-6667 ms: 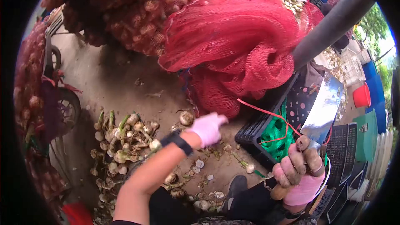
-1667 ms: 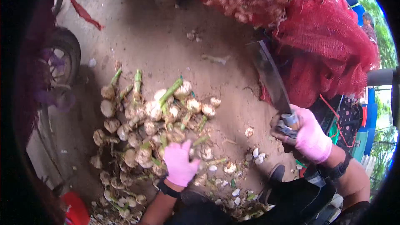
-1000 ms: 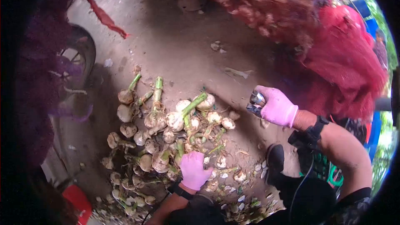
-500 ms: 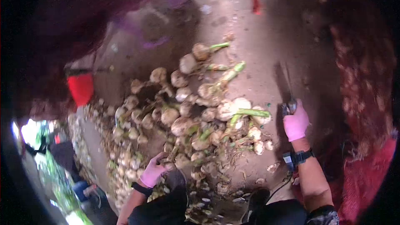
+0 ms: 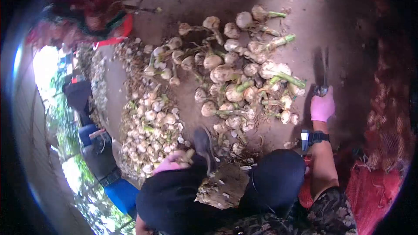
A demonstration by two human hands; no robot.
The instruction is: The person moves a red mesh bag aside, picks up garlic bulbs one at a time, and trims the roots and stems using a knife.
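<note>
My left hand [image 5: 170,163], in a pink glove, is closed around a short pale stalk piece [image 5: 187,158] beside my dark knee; the knee hides part of the hand. My right hand [image 5: 322,105], also pink-gloved, grips the handle of a long thin-bladed tool [image 5: 325,69] that points away over the ground. To the left of that tool lie garlic bulbs [image 5: 224,73] with stalks, some of them green. Trimmed bulbs form a pile [image 5: 150,115] left of my feet.
Red mesh sacks [image 5: 376,191] stand along the right side. A seated person in blue and dark clothing [image 5: 102,161] is at the left. More sacks [image 5: 82,26] are at the upper left. My shoe [image 5: 203,144] rests between the pile and the stalked bulbs.
The view has shifted, with the bulbs now higher and farther right. My left hand has come in beside my knee with the stalk piece. My right hand still holds the tool.
</note>
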